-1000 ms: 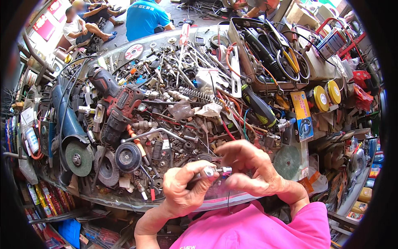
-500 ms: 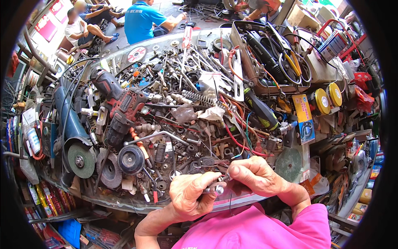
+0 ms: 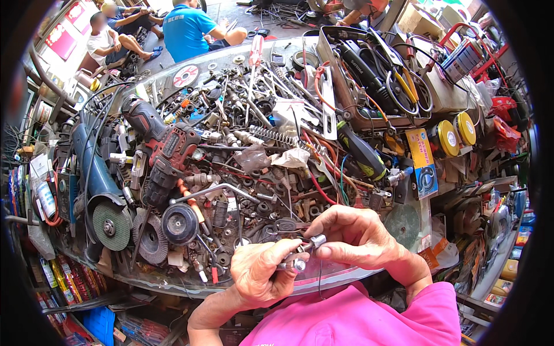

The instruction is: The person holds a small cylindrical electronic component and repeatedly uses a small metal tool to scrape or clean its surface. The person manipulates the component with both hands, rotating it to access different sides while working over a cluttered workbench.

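Above the near edge of the bench my left hand [image 3: 262, 274] pinches a small metal part with a shiny bolt-like end [image 3: 298, 265] between thumb and fingers. From the right, my right hand [image 3: 363, 239] has thumb and forefinger either side of a short silvery metal cylinder [image 3: 317, 241]. That cylinder sits at the end of a thin dark piece leading to my left fingertips. How the pieces join is hidden by the fingers. Beyond my hands lies a dense heap of bolts, springs and fittings [image 3: 254, 190].
On the left are a red and black cordless drill [image 3: 173, 147], a blue angle grinder [image 3: 95, 161] and a black round disc [image 3: 180, 224]. A green disc [image 3: 402, 226] lies right of my hands. Farther back are a tool box [image 3: 386, 121], a screwdriver [image 3: 363, 153] and several people.
My right thumb and forefinger have spread from a tight pinch, baring the silvery cylinder between them. The left hand has barely shifted. At the back, the person in blue has leaned left.
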A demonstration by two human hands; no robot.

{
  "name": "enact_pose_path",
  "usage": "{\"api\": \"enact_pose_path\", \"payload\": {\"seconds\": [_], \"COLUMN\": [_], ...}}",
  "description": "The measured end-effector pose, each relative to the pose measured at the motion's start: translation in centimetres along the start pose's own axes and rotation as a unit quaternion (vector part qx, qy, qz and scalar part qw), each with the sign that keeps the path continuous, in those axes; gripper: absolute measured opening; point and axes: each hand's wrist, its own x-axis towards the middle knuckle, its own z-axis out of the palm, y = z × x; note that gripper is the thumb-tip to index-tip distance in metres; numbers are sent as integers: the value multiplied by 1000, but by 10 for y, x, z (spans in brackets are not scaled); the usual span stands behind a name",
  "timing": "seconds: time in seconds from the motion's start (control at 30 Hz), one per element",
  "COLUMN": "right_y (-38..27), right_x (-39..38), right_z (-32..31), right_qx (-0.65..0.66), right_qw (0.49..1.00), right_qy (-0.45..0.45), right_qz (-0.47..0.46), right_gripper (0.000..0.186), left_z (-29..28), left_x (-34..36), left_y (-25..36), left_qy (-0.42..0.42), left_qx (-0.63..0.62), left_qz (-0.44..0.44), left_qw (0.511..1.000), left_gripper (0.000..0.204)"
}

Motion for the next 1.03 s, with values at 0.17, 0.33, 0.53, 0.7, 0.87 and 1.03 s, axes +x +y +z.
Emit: {"api": "enact_pose_path", "payload": {"seconds": [0.17,0.33,0.53,0.7,0.87,1.03], "right_y": [-7,-6,-8,0,-2,1], "right_x": [-1,0,0,-2,1,2], "right_z": [-6,3,-4,0,-9,3], "right_qx": [-48,0,-69,-26,-19,-20], "right_qw": [985,1000,991,1000,995,999], "right_qy": [-21,16,-29,-4,-31,31], "right_qz": [165,16,113,11,96,-13], "right_gripper": [25,26,25,26,22,30], "left_z": [0,0,1,3,4,2], "left_x": [-1,0,-1,-1,-1,-2], "left_y": [2,-1,1,3,2,1], "left_qy": [2,-5,2,20,10,-1], "left_qx": [5,4,3,-15,10,0], "left_qz": [19,19,15,-21,7,-25], "left_qw": [1000,1000,1000,999,1000,1000], "left_gripper": [31,32,31,25,30,30]}}
